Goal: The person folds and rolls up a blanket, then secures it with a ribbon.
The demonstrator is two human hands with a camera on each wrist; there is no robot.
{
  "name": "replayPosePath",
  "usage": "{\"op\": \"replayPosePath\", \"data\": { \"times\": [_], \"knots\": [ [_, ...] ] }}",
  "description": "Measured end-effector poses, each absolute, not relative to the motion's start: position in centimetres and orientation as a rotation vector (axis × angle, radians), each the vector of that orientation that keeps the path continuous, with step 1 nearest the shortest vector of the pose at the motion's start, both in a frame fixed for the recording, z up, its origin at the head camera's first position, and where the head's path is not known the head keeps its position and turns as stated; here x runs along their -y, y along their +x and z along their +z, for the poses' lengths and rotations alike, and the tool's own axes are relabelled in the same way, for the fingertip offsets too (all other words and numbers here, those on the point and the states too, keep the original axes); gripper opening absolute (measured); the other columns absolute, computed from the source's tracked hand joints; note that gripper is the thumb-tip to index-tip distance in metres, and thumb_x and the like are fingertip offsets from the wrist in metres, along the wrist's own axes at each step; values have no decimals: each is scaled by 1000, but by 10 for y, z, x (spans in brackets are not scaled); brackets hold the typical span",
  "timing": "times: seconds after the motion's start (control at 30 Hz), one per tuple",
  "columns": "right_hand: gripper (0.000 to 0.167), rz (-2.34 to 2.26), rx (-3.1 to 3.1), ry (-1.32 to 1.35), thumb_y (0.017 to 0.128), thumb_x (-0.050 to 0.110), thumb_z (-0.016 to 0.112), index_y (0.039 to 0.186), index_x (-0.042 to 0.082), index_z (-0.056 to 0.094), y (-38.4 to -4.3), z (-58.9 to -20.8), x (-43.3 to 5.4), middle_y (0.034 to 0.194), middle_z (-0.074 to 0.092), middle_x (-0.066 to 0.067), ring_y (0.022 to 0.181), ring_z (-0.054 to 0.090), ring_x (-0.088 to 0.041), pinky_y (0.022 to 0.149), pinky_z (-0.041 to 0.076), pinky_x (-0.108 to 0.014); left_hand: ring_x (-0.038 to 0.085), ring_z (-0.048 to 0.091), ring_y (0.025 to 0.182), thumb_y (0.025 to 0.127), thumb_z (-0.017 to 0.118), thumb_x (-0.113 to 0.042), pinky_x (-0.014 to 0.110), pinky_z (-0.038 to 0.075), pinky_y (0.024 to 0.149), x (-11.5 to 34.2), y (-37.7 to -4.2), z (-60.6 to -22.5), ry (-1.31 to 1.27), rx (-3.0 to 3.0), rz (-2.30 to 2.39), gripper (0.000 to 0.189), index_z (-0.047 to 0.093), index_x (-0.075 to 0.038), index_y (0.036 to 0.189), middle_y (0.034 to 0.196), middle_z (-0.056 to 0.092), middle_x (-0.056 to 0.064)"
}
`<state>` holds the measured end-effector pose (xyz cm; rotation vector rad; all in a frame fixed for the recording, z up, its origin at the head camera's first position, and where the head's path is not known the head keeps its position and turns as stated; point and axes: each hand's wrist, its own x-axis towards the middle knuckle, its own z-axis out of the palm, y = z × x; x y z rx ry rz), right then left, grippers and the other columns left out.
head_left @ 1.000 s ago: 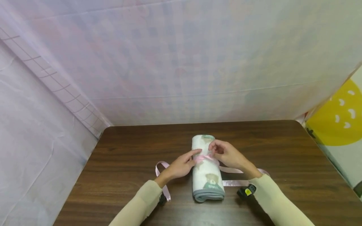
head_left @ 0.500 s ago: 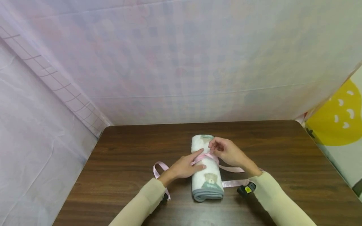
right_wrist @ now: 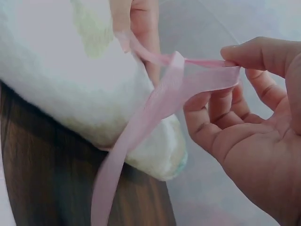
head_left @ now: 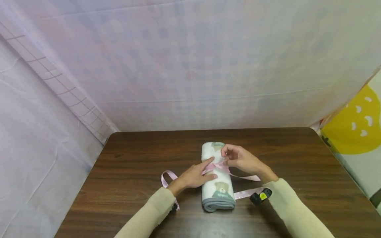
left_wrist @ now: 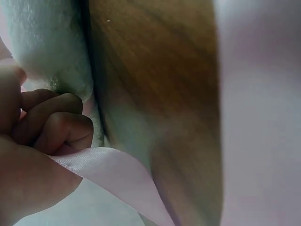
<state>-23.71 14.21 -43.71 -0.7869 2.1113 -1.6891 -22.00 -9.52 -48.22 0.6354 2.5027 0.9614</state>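
A rolled white fleece blanket (head_left: 218, 198), printed with bears and edged in grey, lies lengthwise on the table. Pink satin ribbon (head_left: 219, 166) crosses its middle. My left hand (head_left: 191, 176) rests on the roll's left side, thumb and index finger spread either side of the ribbon. In the left wrist view, the other fingers (left_wrist: 66, 120) are curled, with a ribbon tail (left_wrist: 110, 172) coming out from under them. My right hand (head_left: 245, 162) is above the roll's right side. Its thumb and index finger pinch a folded loop of ribbon (right_wrist: 214, 80) in the right wrist view.
The brown wooden table (head_left: 143, 155) reaches back to a pale hanging cloth (head_left: 190, 72). Loose ribbon tails (head_left: 245, 178) lie right of the roll, and another ribbon curl (head_left: 165, 178) is by the left wrist. A black wrist device (head_left: 260, 196) sits at the right cuff.
My left thumb has moved down the roll, widening its spread from the index finger. My right hand has shifted slightly right, still pinching the ribbon. The roll stays almost in place.
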Motion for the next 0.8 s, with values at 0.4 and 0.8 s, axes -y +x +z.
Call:
{"op": "replayPosePath", "data": {
  "times": [0.4,0.8],
  "knots": [
    [16,-1507,-2310,-695,91,-2,62,106,-2,56,-241,-419,-159,90,57,-16,65,56,-21,47,49,-31,30,55,127,94,57,-57,47,44,105,96,-217,-482,587,-2501,959,72,27,-37,156,146,50,17],
    [16,-1631,-2406,-696,94,2,63,109,4,57,-242,-394,-208,96,58,-14,45,43,-14,38,41,-29,33,51,131,94,58,-57,49,42,107,97,-215,-480,561,-2489,968,71,26,-41,156,149,47,18]
  ]
}}
